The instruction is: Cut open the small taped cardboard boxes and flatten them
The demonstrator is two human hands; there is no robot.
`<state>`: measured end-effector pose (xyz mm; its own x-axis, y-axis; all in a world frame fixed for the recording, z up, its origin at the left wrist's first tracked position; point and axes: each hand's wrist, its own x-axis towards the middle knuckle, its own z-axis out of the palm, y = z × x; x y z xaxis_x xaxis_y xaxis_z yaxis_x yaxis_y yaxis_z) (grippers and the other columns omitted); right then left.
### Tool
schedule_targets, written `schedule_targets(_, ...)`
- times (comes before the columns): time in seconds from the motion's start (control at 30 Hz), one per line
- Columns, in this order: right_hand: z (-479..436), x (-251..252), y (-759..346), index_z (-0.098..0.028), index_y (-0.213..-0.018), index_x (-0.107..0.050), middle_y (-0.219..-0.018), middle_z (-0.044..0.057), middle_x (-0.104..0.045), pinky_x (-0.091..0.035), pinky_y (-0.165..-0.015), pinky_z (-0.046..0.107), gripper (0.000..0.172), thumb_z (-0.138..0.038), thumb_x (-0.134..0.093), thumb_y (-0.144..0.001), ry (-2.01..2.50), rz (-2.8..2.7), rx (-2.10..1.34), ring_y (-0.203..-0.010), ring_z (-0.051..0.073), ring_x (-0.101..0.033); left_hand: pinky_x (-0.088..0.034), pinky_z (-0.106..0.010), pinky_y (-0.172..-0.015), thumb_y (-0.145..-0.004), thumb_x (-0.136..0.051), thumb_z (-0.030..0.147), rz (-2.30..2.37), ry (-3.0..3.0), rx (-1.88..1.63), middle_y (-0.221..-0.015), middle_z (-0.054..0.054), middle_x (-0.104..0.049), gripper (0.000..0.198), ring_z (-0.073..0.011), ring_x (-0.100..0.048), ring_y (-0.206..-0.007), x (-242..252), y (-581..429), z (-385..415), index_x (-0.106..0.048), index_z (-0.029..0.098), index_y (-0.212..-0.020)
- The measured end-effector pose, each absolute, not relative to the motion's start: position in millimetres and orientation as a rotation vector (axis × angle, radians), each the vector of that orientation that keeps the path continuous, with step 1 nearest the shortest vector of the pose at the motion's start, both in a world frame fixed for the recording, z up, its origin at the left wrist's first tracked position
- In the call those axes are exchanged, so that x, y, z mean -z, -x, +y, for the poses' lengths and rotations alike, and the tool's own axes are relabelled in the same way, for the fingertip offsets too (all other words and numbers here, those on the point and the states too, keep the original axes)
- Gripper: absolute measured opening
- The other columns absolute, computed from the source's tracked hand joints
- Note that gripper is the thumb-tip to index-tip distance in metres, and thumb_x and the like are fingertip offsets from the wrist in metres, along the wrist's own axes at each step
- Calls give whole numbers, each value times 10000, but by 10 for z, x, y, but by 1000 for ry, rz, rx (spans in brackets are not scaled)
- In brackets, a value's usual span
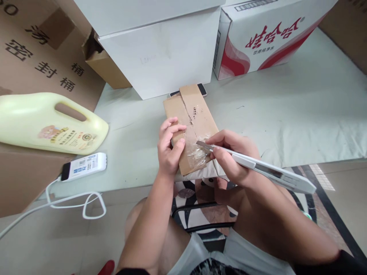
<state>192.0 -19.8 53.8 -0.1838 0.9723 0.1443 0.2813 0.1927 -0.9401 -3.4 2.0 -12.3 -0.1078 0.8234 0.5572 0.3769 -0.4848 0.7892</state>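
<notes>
A small brown cardboard box (174, 109) lies at the near edge of the cloth-covered table, its upper flap torn along a seam. Crumpled clear tape (197, 156) clings to its near end. My left hand (169, 147) grips the left side of the box, thumb and fingers resting on top. In my right hand (233, 154) is a white utility knife (275, 173), its handle pointing off to the lower right. The metal blade is out, with its tip over the taped part of the box; whether it touches is unclear. Part of a dark phone (202, 89) shows behind the box.
Large white boxes (163, 53) stand at the back, beside a red-and-white carton (258, 46). To the left are a pale yellow jug (34, 122), a white device (84, 167) with a looped cable (94, 206), and a big brown carton (43, 49). The table (301, 114) extends right.
</notes>
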Motion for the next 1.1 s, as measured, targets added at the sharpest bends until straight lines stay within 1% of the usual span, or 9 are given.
schedule_targets(0.37,-213,-499,-1918,-226,-865,-673,-636,-15,-681,-453,-556,266,145,-245,-545,-798,1198,-1630,-999,-551,128,-594,-437,-536,-1192,-931,-561,459,1359,-1770,-1580,-1327,-94,-600,289,-315,-546,-1354,98,23,10,-722,257,-1059)
schedule_targets(0.8,-258,-544,-1925,-230,-871,-650,-660,-8,-678,-453,-574,282,111,-244,-549,-828,1224,-1632,-997,-567,134,-589,-449,-505,-1181,-897,-593,315,1326,-1651,-1625,-1315,-72,-604,194,-289,-541,-1356,103,-11,18,-741,263,-1010)
schedule_targets(1.0,-265,-567,-1928,-238,-869,-643,-659,-5,-674,-451,-569,289,100,-250,-551,-830,1234,-1648,-999,-571,139,-586,-403,-533,-1222,-915,-574,333,1361,-1634,-1586,-1327,-71,-594,191,-300,-520,-1391,98,-5,16,-728,257,-998)
schedule_targets(1.1,-264,-563,-1930,-239,-875,-643,-663,-6,-675,-453,-570,287,105,-249,-547,-834,1234,-1653,-996,-578,138,-594,-399,-543,-1226,-918,-569,337,1376,-1634,-1586,-1323,-74,-598,196,-306,-516,-1396,100,-4,14,-728,255,-999)
